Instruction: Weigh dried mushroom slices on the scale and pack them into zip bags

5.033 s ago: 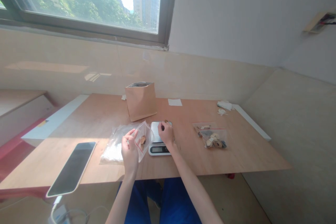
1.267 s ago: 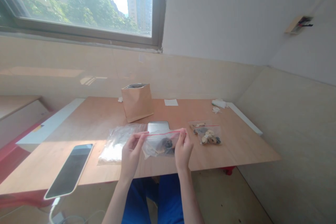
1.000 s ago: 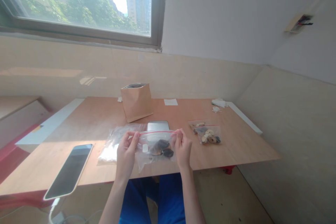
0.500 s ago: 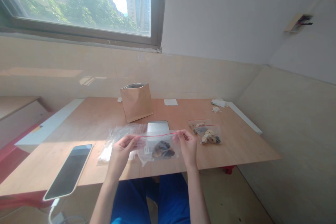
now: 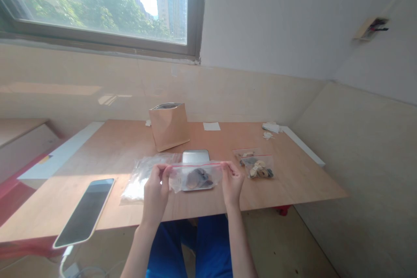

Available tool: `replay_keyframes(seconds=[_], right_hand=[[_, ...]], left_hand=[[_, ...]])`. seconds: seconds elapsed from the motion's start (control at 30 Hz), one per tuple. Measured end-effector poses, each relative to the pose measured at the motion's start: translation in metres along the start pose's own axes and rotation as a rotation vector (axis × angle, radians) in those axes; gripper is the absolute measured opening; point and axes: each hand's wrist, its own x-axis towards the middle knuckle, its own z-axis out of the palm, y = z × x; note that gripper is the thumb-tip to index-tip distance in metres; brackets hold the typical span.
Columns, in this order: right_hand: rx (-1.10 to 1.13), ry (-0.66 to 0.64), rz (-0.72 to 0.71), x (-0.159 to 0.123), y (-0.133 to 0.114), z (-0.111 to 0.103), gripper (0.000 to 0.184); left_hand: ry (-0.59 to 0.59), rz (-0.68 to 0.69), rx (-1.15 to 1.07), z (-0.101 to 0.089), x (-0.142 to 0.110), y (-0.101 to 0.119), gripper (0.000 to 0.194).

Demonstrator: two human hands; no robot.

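My left hand [image 5: 155, 193] and my right hand [image 5: 233, 184] pinch the two ends of the red-lined zip seal on a clear zip bag [image 5: 195, 178]. The bag hangs level just above the table, and dark, brownish slices lie at its bottom. Behind it stands a metal-topped digital kitchen scale [image 5: 196, 156], with its front and display hidden by the bag. Nearest my right hand, a second zip bag [image 5: 257, 166] of pale and dark dried slices lies on the table.
On the wooden tabletop [image 5: 107, 169] are a kraft paper pouch [image 5: 169, 127], a clear plastic bag of white material [image 5: 138, 186], a smartphone [image 5: 84, 213] near the front edge, a paper slip [image 5: 211, 126], and white scraps [image 5: 271, 128]. A cable trails below the phone.
The bag has swung from tilted to level, and my left hand has turned back upright beside it. Earlier, my right hand was at the scale and the bag was in my left hand only.
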Motion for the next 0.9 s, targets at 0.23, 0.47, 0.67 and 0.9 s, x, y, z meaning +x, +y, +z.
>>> replay_keyframes(seconds=[0.23,0.47,0.67,0.9], right_hand=[[0.161,-0.239,0.148,-0.002,0.002,0.007,0.023],[0.16,-0.11,0.171,-0.003,-0.003,0.011,0.026],[0.099,-0.12,0.142,-0.002,0.0,0.004,0.026],[0.042,-0.161,0.091,0.0,-0.005,-0.001,0.024]], left_hand=[[0.047,-0.029,-0.177,0.002,0.0,0.008,0.03],[-0.1,-0.091,-0.391,0.004,0.0,0.003,0.032],[-0.088,-0.098,-0.362,0.005,-0.001,-0.004,0.024],[-0.052,-0.083,-0.2,0.003,0.0,-0.008,0.023]])
